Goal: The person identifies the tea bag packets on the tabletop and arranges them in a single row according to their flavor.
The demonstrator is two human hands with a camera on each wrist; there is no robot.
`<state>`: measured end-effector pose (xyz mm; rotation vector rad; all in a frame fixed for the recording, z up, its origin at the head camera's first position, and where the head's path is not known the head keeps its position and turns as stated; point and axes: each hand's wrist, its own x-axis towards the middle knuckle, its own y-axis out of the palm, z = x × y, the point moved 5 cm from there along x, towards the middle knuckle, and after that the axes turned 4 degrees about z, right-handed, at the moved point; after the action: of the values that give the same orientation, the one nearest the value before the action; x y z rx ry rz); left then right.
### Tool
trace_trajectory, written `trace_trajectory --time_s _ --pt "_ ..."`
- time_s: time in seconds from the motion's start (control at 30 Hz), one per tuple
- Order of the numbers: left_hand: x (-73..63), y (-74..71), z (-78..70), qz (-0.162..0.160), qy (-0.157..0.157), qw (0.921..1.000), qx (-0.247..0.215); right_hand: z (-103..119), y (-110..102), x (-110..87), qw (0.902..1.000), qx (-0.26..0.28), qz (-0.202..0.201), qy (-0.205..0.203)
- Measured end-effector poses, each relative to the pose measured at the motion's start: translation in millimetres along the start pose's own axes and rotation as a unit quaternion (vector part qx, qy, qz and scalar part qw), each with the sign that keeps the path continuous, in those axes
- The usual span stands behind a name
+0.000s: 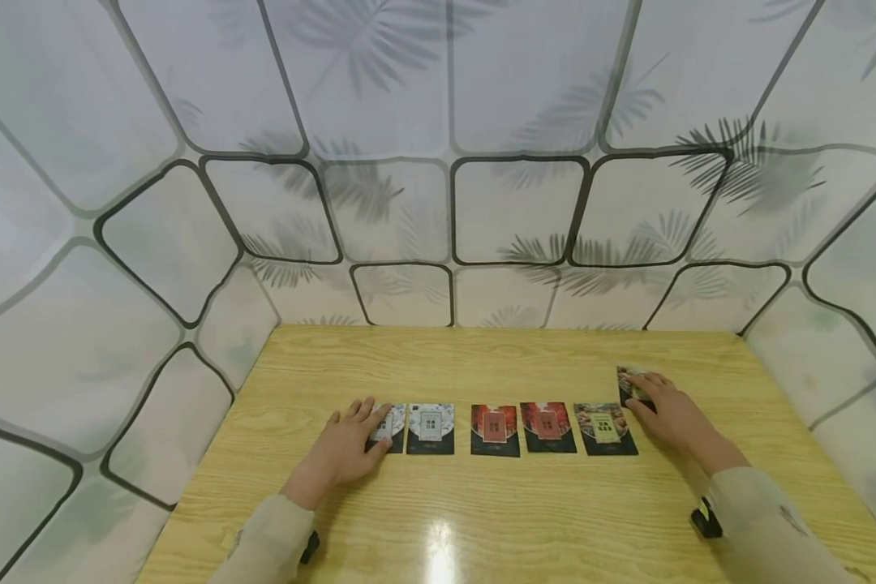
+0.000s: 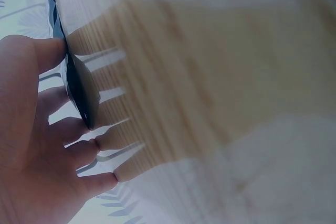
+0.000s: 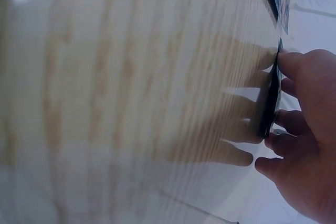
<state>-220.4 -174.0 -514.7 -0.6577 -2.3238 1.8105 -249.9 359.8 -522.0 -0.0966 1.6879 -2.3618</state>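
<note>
Several flat, dark-bottomed packets lie on the table. In the head view my left hand (image 1: 341, 448) rests on the leftmost silver-white packet (image 1: 397, 425), fingers spread, thumb near its lower edge; it covers part of the print. A matching silver-white packet (image 1: 431, 430) lies just right of it. On the right, my right hand (image 1: 673, 418) lies over a dark, multicoloured packet (image 1: 624, 391), fingers across its far side and thumb at its near side. That packet sits farther back than the yellow-green-labelled packet (image 1: 605, 430) beside it. Both wrist views show the held-down packets (image 2: 81, 90) edge-on under the fingers.
Two red packets (image 1: 495, 430) stand side by side in the middle of the row. The wood-grain table (image 1: 438, 365) meets patterned fabric walls (image 1: 511, 211) at the back and sides. Small black devices (image 1: 706, 519) are strapped at the wrists.
</note>
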Motion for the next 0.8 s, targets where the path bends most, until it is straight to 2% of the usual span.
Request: trace_trajectory --time_s 0.33,0.5,0.8 --pt "0.4 0.7 0.9 -0.004 0.002 1.0 0.0 1 -2 -11.3 0.9995 -0.001 -0.015 -0.029" --pt "0.3 0.5 0.8 -0.003 0.0 1.0 0.001 1 -2 -15.3 0.9996 0.007 -0.003 -0.026" --pt "0.2 1.0 0.9 -0.001 0.0 1.0 -0.001 4 -2 -21.4 0.9995 0.008 -0.018 -0.026"
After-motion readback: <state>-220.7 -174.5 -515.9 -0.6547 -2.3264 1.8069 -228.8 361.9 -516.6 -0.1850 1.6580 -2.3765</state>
